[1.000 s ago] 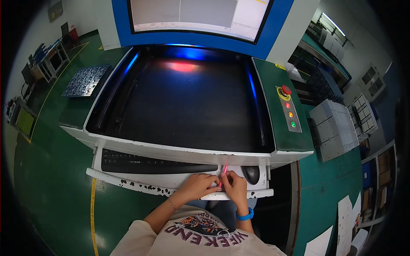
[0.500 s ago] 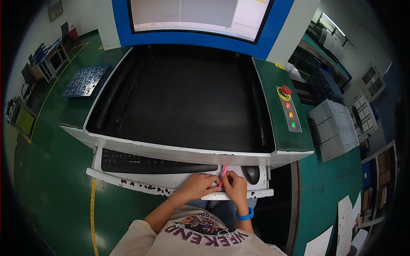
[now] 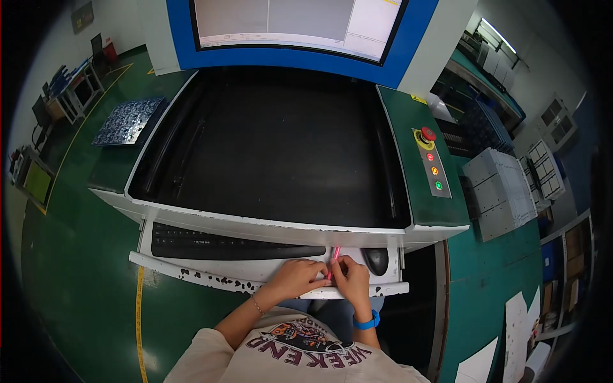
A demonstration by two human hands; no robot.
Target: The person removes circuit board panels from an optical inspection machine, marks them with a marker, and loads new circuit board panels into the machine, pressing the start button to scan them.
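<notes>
A slim pink pen [image 3: 336, 253] points up and away from me over the keyboard tray [image 3: 268, 268]. My right hand [image 3: 352, 277], with a blue band at its wrist, has its fingers closed on the pen's middle. From the other side, my left hand [image 3: 295, 279] curls its fingers round the pen's lower end. Both hands rest at the tray's chipped front edge. To the left lies a black keyboard [image 3: 236, 246], partly under the machine's overhang. A black mouse [image 3: 377, 260] sits just right of my right hand.
Beyond the tray is the machine's dark bed [image 3: 287, 153], with a screen [image 3: 306, 22] above. Buttons and a red emergency stop [image 3: 428, 135] are on the right panel. White panels [image 3: 499, 195] stand on the green right-hand table [image 3: 491, 268]. A patterned board [image 3: 129, 121] lies at left.
</notes>
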